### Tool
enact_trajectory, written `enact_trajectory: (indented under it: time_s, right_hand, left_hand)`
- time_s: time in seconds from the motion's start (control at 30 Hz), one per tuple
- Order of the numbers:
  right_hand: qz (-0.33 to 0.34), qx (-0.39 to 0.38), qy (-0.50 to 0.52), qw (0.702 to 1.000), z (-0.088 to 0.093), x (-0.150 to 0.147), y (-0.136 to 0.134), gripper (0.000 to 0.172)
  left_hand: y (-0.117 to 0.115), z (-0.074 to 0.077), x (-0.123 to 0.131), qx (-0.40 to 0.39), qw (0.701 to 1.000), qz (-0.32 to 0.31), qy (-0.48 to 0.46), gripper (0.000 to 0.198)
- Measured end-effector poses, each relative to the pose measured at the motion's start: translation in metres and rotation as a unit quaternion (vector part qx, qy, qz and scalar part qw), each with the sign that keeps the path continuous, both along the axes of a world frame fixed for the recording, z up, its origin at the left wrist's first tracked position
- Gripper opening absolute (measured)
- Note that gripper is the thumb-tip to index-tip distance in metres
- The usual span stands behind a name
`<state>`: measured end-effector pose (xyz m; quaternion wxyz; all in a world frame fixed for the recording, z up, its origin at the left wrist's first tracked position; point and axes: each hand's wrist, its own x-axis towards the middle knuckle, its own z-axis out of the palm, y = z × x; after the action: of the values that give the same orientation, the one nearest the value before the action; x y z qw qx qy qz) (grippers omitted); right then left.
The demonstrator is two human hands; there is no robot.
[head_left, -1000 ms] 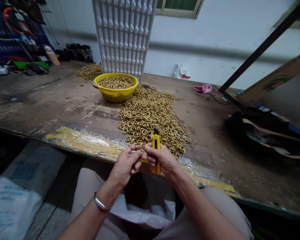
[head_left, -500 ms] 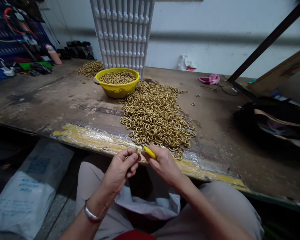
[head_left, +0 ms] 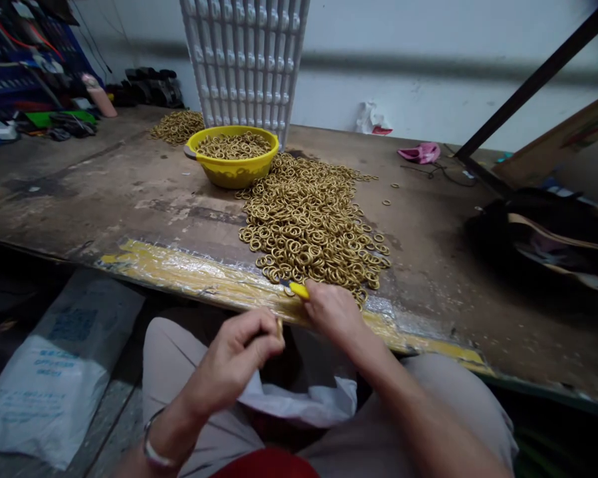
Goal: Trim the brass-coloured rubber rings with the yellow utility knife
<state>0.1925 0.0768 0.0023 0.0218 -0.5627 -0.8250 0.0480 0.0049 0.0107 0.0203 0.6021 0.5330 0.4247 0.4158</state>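
Just short of the pile [head_left: 309, 226], the left hand [head_left: 234, 362] pinches a seemingly light, stiff, slippery ring [head_left: 280, 328] by its rim, while the right hand [head_left: 331, 312] grips a knife [head_left: 298, 289] at the pile's edge.

Dim, even light — blurred, warped edges

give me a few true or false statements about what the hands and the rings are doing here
1. The right hand holds a yellow knife. True.
2. The yellow bowl is empty. False: it is full of gold rings.
3. The left hand pinches a ring. True.
4. The left hand rests on the ring pile. False: it is off the table edge, over the lap.
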Motion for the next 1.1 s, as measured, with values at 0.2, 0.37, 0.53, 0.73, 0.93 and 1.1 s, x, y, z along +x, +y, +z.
enact_trajectory:
  time_s: [0.2, 0.37, 0.53, 0.73, 0.93, 1.1]
  right_hand:
    - [-0.014, 0.025, 0.11, 0.994, -0.006, 0.002, 0.011, 0.02]
    - [-0.004, 0.001, 0.044, 0.999, -0.016, -0.022, 0.012, 0.008]
    - [0.013, -0.102, 0.186, 0.977, -0.008, -0.017, 0.016, 0.008]
    - [0.114, -0.366, 0.437, 0.814, 0.003, 0.001, 0.006, 0.023]
    - [0.105, -0.396, 0.478, 0.777, 0.012, 0.0, -0.001, 0.026]
    - [0.104, -0.21, 0.462, 0.855, 0.015, -0.006, -0.012, 0.026]
  left_hand:
    - [-0.005, -0.014, 0.003, -0.117, 0.984, -0.013, -0.13, 0.035]
    - [-0.003, -0.042, -0.002, -0.188, 0.958, 0.056, -0.21, 0.023]
    - [0.003, -0.049, -0.006, -0.222, 0.949, 0.079, -0.211, 0.034]
    - [0.012, -0.05, -0.001, -0.209, 0.966, 0.058, -0.138, 0.036]
    - [0.003, -0.036, 0.003, -0.216, 0.955, -0.02, -0.201, 0.031]
    - [-0.001, -0.025, 0.003, -0.211, 0.957, 0.045, -0.196, 0.031]
